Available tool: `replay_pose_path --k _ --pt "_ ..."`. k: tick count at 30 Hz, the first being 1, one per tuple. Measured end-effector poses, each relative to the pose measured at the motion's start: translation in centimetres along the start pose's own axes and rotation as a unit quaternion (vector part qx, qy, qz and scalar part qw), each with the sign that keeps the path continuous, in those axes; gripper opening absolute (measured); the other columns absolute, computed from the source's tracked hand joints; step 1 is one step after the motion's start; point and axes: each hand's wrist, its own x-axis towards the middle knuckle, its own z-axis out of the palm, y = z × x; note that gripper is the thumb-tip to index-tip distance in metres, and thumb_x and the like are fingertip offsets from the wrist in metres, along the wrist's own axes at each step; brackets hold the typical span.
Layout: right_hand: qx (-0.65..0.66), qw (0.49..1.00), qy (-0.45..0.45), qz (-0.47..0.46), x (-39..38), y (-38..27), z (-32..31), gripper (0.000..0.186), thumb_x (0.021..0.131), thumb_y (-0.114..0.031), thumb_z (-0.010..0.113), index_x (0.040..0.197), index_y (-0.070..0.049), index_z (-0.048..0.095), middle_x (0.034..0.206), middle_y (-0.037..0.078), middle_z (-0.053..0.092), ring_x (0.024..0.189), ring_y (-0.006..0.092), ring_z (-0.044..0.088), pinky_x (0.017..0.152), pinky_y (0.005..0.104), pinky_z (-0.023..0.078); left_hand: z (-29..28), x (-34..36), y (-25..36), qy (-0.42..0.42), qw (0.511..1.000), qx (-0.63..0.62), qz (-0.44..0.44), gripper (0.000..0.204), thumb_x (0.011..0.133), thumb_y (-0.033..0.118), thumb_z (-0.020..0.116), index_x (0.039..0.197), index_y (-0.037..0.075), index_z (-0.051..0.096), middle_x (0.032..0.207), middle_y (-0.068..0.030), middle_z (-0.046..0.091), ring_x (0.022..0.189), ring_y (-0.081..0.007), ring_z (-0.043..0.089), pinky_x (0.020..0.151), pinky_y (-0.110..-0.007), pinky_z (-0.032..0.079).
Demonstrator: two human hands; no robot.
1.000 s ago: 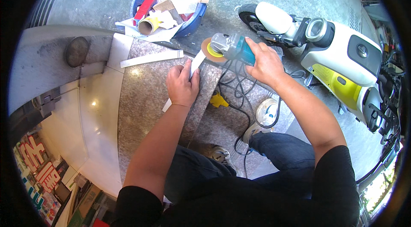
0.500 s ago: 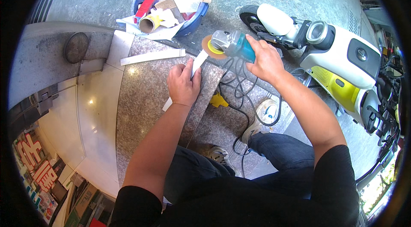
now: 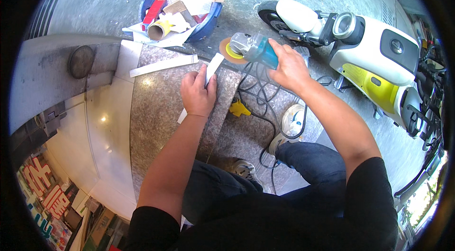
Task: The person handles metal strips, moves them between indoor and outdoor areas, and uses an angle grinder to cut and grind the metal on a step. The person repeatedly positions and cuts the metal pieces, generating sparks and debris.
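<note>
My left hand (image 3: pixel 198 92) is closed round a narrow white strip (image 3: pixel 214 67), pressing it on the speckled stone ledge (image 3: pixel 156 109). The strip's far end juts past my fingers toward the grinder, and its other end shows below my palm. In my right hand (image 3: pixel 290 67) is a teal angle grinder (image 3: pixel 266 53) with a grey metal head. Its round brown-and-yellow disc (image 3: pixel 228 52) is beside the strip's far end; whether they touch I cannot tell. A second white strip (image 3: pixel 163 66) lies on the ledge, left of my left hand.
A blue tub (image 3: pixel 208 26) full of scraps and a cardboard tube stands beyond the ledge. Black cable (image 3: pixel 268 102) loops below the grinder, near a yellow plug-like piece (image 3: pixel 239 108) and my shoe (image 3: pixel 293 121). To the right stands a white and yellow-green scooter (image 3: pixel 374 57).
The view has shifted slightly, moving most things left in the picture. The held strip's far end, earlier against the disc's edge, now shows more fully. Both hands keep their holds.
</note>
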Motion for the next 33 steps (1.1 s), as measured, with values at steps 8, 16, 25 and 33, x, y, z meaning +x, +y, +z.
replay_pose_path --k 8,16,25,33 --pt "0.005 1.000 -0.003 0.013 0.1 -0.3 1.3 0.088 0.079 -0.025 0.081 0.158 -0.010 0.045 0.122 0.025 0.065 0.113 0.0464 0.064 0.102 0.0512 0.051 -0.1 0.1 0.0 -0.004 1.000 0.012 0.005 0.038 0.092 0.027 0.078 0.124 0.006 0.076 0.099 -0.0141 0.065 0.092 -0.0353 0.062 0.081 -0.047 0.050" --pt "0.035 0.999 0.033 0.026 -0.6 -0.3 2.7 0.086 0.079 -0.025 0.081 0.157 -0.009 0.046 0.121 0.025 0.064 0.113 0.0457 0.064 0.101 0.0515 0.051 -0.3 0.2 0.1 -0.013 1.000 0.018 0.005 0.038 0.094 0.027 0.077 0.126 0.006 0.074 0.098 -0.0137 0.064 0.092 -0.0346 0.062 0.082 -0.047 0.050" --pt "0.092 0.991 0.035 0.085 -0.8 -0.5 2.6 0.089 0.077 -0.025 0.082 0.156 -0.008 0.047 0.124 0.025 0.066 0.113 0.0442 0.067 0.102 0.0500 0.053 -0.6 0.0 0.1 -0.027 1.000 0.001 -0.012 0.038 0.093 0.025 0.078 0.126 0.005 0.075 0.103 -0.0148 0.065 0.094 -0.0346 0.063 0.085 -0.046 0.051" --pt "0.138 0.981 0.057 0.125 -1.7 0.7 1.8 0.091 0.074 -0.026 0.082 0.156 -0.008 0.047 0.134 0.026 0.064 0.122 0.0436 0.065 0.105 0.0482 0.053 -5.1 1.6 -2.0 -0.185 0.960 -0.183 -0.106 0.035 0.104 0.020 0.070 0.133 0.000 0.071 0.101 -0.0148 0.066 0.093 -0.0261 0.065 0.084 -0.036 0.053"
